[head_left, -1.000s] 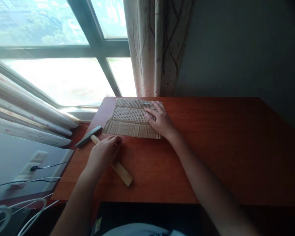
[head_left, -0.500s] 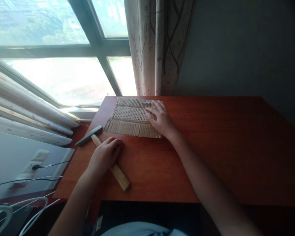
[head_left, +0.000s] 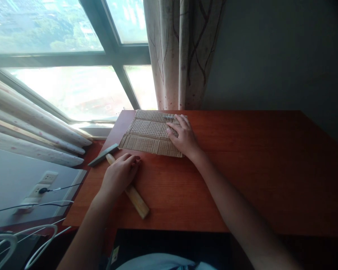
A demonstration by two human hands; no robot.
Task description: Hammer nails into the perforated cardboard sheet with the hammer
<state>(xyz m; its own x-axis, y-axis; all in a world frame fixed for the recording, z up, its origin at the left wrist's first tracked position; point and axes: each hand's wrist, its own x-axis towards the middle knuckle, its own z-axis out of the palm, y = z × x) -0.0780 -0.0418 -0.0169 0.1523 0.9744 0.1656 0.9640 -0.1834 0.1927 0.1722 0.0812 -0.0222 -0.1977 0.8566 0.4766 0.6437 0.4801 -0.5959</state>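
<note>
A sheet of brown cardboard (head_left: 154, 144) with rows of small holes lies at the table's far left. My right hand (head_left: 183, 137) rests flat on its right side, fingers spread. Beside those fingertips, a short row of small silvery pieces (head_left: 169, 117) sits at the holes; their kind is too small to make out. My left hand (head_left: 121, 170) is closed in front of the cardboard, fingertips pinched together, and whatever they hold is hidden. A wooden handle (head_left: 137, 202) runs beneath this hand. Its far end lies by a grey bar (head_left: 103, 155); I cannot tell whether the two are joined.
The reddish-brown table (head_left: 256, 168) extends to the right. A window (head_left: 67, 90) and curtains (head_left: 169, 56) stand behind and to the left. Below the table's left edge are wall sockets (head_left: 41, 191) with a black plug and white cables (head_left: 42, 243).
The near end of the wooden handle has swung slightly left and toward me, under my left hand. My right hand stays on the cardboard. The view has shifted a little.
</note>
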